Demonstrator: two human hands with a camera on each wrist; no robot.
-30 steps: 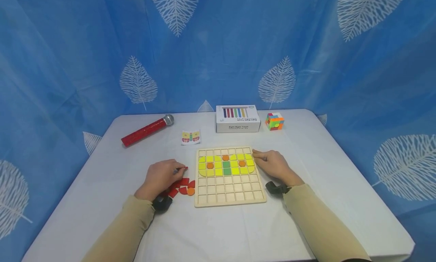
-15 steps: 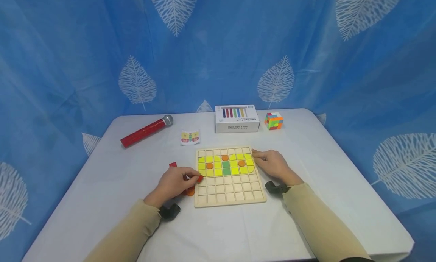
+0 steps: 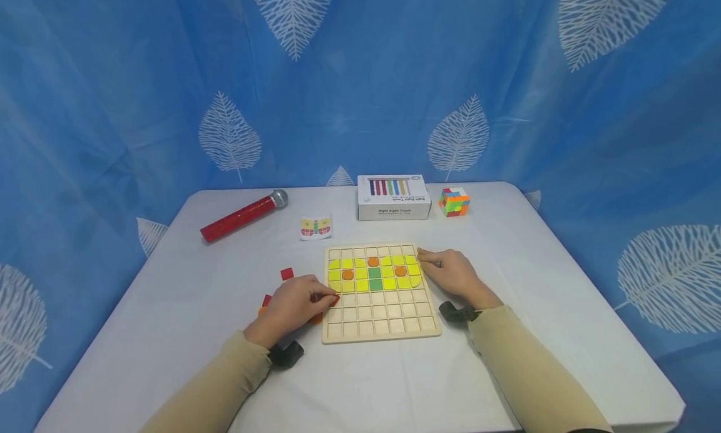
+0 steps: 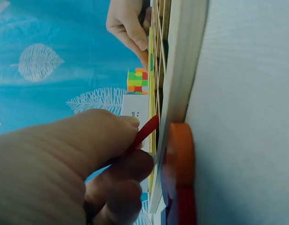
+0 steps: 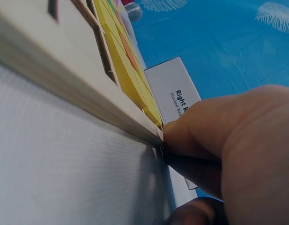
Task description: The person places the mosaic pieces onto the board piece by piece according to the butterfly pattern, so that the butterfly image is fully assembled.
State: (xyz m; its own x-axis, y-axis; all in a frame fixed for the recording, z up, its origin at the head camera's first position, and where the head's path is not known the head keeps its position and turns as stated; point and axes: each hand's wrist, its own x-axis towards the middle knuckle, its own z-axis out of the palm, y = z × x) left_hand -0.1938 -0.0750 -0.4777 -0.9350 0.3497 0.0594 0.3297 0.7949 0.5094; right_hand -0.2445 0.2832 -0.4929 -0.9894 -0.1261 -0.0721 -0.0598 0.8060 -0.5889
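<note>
My left hand (image 3: 293, 303) pinches a red tile (image 4: 148, 129) between thumb and fingers over the left side of a wooden grid board (image 3: 373, 327). In the left wrist view the tile is tilted, one end at the board's recesses. Yellow tiles (image 3: 361, 285), green tiles (image 3: 375, 278) and orange round tiles (image 3: 400, 271) fill cells in the board's upper rows. At the upper right edge, my right hand (image 3: 452, 274) grips the board's rim between thumb and finger. Loose red tiles (image 3: 287, 274) and an orange round piece (image 4: 182, 152) lie left of the board, partly hidden by my left hand.
Behind the board lies a small pattern card (image 3: 315, 228) with a butterfly-like design. A red microphone (image 3: 242, 218) is at the back left. A white box (image 3: 393, 197) and a puzzle cube (image 3: 454, 202) stand at the back, before a blue curtain (image 3: 349, 76).
My left hand has moved right from the loose tiles to the board's left side, carrying a red tile, then slightly further over the cells. My right hand has stayed at the rim.
</note>
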